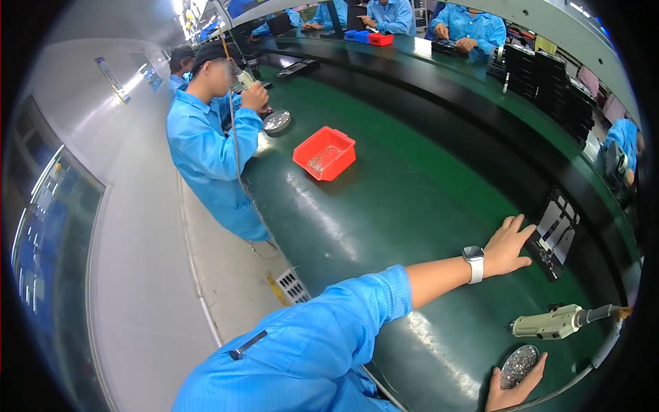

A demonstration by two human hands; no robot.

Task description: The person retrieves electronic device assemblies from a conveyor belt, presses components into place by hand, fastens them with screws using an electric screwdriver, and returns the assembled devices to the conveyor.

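Observation:
My left hand [508, 246], a watch on its wrist, stretches across the green bench to the right. Its fingers are spread, and the fingertips reach the near edge of a flat black device casing [555, 233] with grey panels. Down at the lower right, my right hand [516, 393] curls round a round dish of small metal screws [519, 367], thumb on one side and fingers on the other. Just above that dish is a pale green electric screwdriver [547, 324] with a cable at its back end; whether it rests on the bench or hangs, I cannot tell.
A red bin [326, 154] with small metal parts stands mid-bench. Beyond it, a co-worker in blue [213, 144] holds another screwdriver beside a round dish [277, 122]. A dark conveyor track [412, 86] curves along the far side. Stacked black casings [542, 82] stand beyond.

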